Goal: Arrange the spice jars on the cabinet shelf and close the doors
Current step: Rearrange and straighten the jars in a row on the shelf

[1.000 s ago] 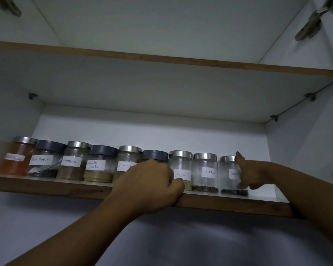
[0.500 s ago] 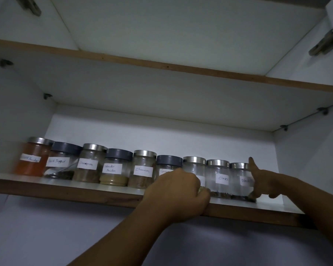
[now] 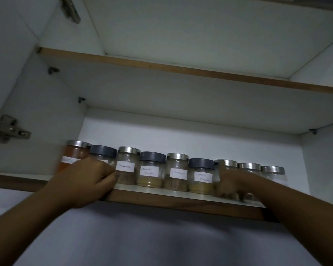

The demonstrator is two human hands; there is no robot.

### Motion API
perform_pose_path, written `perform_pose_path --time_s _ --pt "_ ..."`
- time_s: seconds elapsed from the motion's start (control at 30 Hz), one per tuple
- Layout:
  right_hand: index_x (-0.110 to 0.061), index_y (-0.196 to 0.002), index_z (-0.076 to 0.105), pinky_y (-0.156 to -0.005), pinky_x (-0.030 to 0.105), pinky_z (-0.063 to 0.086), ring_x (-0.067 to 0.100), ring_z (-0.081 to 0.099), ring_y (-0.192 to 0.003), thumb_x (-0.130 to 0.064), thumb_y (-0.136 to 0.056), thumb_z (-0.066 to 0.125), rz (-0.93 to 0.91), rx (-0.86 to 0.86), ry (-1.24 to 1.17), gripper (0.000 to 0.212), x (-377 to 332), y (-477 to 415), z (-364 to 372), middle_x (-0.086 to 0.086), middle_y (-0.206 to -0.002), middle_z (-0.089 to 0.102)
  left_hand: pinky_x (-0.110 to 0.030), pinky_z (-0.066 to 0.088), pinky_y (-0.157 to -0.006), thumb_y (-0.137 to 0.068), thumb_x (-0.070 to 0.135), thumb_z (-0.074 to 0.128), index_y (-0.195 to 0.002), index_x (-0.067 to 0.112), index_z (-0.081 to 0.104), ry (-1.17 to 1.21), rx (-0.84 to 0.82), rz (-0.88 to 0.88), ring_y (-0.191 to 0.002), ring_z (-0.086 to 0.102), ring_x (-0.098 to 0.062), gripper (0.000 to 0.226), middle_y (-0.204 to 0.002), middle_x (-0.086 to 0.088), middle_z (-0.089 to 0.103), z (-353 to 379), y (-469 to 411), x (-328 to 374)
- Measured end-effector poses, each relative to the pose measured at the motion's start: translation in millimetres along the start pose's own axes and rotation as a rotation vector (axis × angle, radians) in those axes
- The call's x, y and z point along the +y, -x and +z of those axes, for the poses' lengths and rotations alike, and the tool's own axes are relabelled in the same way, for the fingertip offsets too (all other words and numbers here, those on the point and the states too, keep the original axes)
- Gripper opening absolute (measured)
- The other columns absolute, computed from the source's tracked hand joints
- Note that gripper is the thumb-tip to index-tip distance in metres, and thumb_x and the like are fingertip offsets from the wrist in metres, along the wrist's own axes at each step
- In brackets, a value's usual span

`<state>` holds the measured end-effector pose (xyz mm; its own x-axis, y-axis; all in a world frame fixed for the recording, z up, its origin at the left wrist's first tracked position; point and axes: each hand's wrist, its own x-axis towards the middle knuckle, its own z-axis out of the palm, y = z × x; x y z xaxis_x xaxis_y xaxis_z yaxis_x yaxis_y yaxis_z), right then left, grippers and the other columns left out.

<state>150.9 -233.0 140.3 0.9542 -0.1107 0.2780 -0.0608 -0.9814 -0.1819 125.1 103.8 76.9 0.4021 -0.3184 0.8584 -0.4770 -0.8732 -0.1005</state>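
Jars [image 3: 177, 172], nine in all, stand upright in one close row on the lower shelf [image 3: 181, 203] of the open cabinet [image 3: 37, 112], set a little back from its brown front edge; each bears a white handwritten label, too blurred to read surely. The leftmost, the orange jar [image 3: 74, 154], has a silver lid; lids then alternate dark grey and silver through the sixth, and the last three are silver. The left hand [image 3: 88, 179] lies against the front of the second jar [image 3: 103, 150], hiding its lower half, fingers curled, knuckles just beside the third; whether it clasps that jar I cannot tell. The right hand [image 3: 233, 184] covers the front of the seventh jar [image 3: 226, 164], fingers bent down to the shelf; motion blur hides whether it holds anything. An upper shelf [image 3: 181, 69] runs overhead; a hinge [image 3: 8, 129] sits on the left wall.
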Motion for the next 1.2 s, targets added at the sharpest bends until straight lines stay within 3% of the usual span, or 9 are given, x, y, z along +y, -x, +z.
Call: perform_pose_path --time_s 0.2,0.3,0.43,0.57,0.73,0.9,1.03,1.13,1.2 --pt "-0.02 -0.142 -0.029 -0.086 0.04 0.052 0.028 0.057 -0.096 -0.022 -0.086 0.065 -0.002 -0.08 -0.019 0.109 -59 -22 17 0.024 -0.142 0.039 -0.027 0.036 -0.052 -0.063 0.053 0.019 -0.05 0.017 0.045 0.016 0.017 0.026 -0.05 0.048 -0.01 0.047 -0.053 -0.001 0.053 -5 5 -36" --pt "-0.022 -0.142 -0.031 -0.071 0.032 0.05 0.019 0.054 -0.074 -0.026 -0.085 0.065 0.02 -0.101 0.027 0.111 -65 -25 17 0.01 -0.099 0.057 -0.026 0.035 -0.05 -0.07 0.047 0.027 -0.048 0.018 0.042 0.048 0.007 0.015 -0.049 0.047 -0.01 0.039 -0.053 -0.001 0.051 -3 3 -35" --pt "-0.016 -0.143 -0.028 -0.088 0.034 0.048 0.027 0.06 -0.103 -0.032 -0.086 0.063 0.047 -0.046 0.217 0.108 -75 -20 20 0.018 -0.132 0.051 -0.024 0.03 -0.048 -0.076 0.042 0.033 -0.05 0.017 0.044 0.042 0.038 0.03 -0.05 0.048 -0.01 0.038 -0.052 0.0 0.05 -1 4 -33" --pt "-0.016 -0.146 -0.023 -0.098 0.039 0.045 0.031 0.053 -0.117 -0.027 -0.082 0.068 -0.093 0.162 0.334 0.112 -120 -21 25 0.022 -0.137 0.046 -0.024 0.028 -0.046 -0.078 0.042 0.033 -0.049 0.017 0.042 0.055 0.066 0.029 -0.049 0.047 -0.009 0.039 -0.052 0.0 0.048 0 4 -32" --pt "-0.023 -0.145 -0.024 -0.093 0.039 0.046 0.035 0.047 -0.121 -0.033 -0.082 0.067 -0.093 -0.004 0.245 0.111 -188 -24 28 0.019 -0.145 0.037 -0.022 0.025 -0.045 -0.08 0.04 0.036 -0.053 0.016 0.044 0.051 0.089 0.028 -0.048 0.044 -0.007 0.037 -0.052 0.002 0.047 1 5 -32" --pt "-0.013 -0.149 -0.008 -0.091 0.031 0.042 0.027 0.049 -0.118 -0.034 -0.09 0.055 -0.143 -0.094 0.325 0.089 -214 -23 42 0.013 -0.144 0.039 -0.024 0.026 -0.047 -0.08 0.046 0.028 -0.05 0.017 0.034 0.061 0.118 0.043 -0.049 0.041 -0.009 0.042 -0.051 0.002 0.04 3 7 -30" --pt "-0.014 -0.143 0.026 -0.06 0.021 0.046 0.014 0.054 -0.078 -0.024 -0.086 0.059 -0.205 -0.001 0.491 0.066 -226 -16 35 0.004 -0.1 0.054 -0.026 0.03 -0.052 -0.08 0.044 0.031 -0.051 0.016 0.03 0.015 0.183 0.05 -0.051 0.039 -0.016 0.041 -0.052 0.002 0.034 5 9 -29" --pt "-0.02 -0.14 0.031 -0.073 0.03 0.042 0.026 0.055 -0.098 -0.027 -0.086 0.059 -0.303 0.259 0.512 0.061 -246 -25 39 0.012 -0.115 0.057 -0.026 0.031 -0.054 -0.084 0.041 0.036 -0.057 0.015 0.036 -0.007 0.209 0.065 -0.057 0.043 -0.018 0.037 -0.056 0.001 0.038 4 10 -28" --pt "-0.025 -0.127 0.045 -0.077 0.029 0.038 0.027 0.054 -0.108 -0.033 -0.093 0.048 -0.329 0.221 0.33 0.035 -261 -30 48 0.008 -0.118 0.058 -0.027 0.029 -0.055 -0.085 0.04 0.038 -0.061 0.017 0.041 -0.009 0.228 0.074 -0.058 0.043 -0.018 0.034 -0.059 0.0 0.039 3 11 -29"
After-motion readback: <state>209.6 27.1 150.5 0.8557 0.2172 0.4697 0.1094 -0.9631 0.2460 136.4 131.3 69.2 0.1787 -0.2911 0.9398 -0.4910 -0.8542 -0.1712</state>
